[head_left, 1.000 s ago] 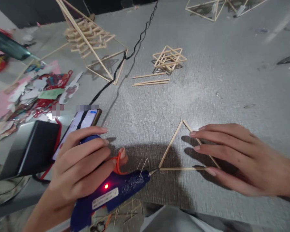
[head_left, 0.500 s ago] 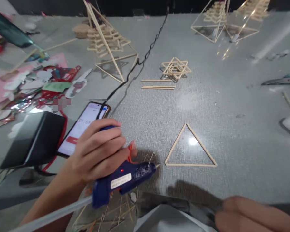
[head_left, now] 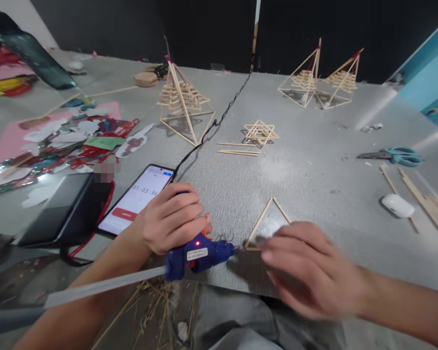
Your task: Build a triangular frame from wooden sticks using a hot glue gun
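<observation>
Spreading beneath the work, the gray counter carries a tall stick pyramid toward its far side. The right hand has swung back from the near edge and now covers the triangle's lower right part; its fingers are loosely curled, but blur hides whether they hold anything. The left hand is wrapped around the blue hot-glue gun, with the nozzle just beside the triangle's left corner. The smartphone lies beside that hand. The stick triangle is flat on the counter, its right corner now hidden, so that joint cannot be judged; the hand seems placed to steady or adjust the sticks. Beyond are a small star-shaped stack and loose sticks.
</observation>
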Available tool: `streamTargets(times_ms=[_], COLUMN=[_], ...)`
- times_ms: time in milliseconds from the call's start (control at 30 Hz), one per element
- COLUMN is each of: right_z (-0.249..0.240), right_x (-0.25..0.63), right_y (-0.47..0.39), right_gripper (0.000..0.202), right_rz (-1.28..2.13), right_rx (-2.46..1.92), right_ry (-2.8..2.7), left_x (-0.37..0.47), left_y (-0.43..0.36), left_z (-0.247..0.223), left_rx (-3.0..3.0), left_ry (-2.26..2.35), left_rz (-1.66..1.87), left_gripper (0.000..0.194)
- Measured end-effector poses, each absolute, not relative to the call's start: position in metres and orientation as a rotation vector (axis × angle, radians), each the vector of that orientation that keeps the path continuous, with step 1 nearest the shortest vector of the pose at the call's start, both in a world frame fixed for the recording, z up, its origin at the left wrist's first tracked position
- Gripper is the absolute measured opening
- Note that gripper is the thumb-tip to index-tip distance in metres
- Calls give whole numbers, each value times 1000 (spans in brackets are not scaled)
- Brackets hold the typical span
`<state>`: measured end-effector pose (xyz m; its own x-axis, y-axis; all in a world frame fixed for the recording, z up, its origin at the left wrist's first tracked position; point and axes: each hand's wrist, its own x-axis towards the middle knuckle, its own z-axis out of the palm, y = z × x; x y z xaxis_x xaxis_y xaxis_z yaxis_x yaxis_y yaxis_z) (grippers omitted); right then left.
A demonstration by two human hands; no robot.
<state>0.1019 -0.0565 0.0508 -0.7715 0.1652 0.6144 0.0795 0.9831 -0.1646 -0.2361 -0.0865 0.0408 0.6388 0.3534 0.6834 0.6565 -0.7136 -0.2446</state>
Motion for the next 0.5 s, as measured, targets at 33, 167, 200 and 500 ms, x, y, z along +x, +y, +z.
streamTargets(times_ms=[33,167,200,500], right_z=[45,27,25,22], right_x=[94,82,81,80], right_y=[-49,-38,-38,-39], right_gripper=[28,32,33,26], right_rz=[174,177,197,257], right_rx=[-201,-153,-172,-264], right_ry=[-2493,-2571,-2575,-2578], left_x=[-236,-237,-237,-233], left_y=[-86,-89,-91,-102], left_z=[40,38,38,39], left_rx=[-2382,-2406,-2417,-2464], left_ry=[-775,-792,-795,-914], left_rz=[-852,-864,-864,-871], left_gripper=[13,13,11,20])
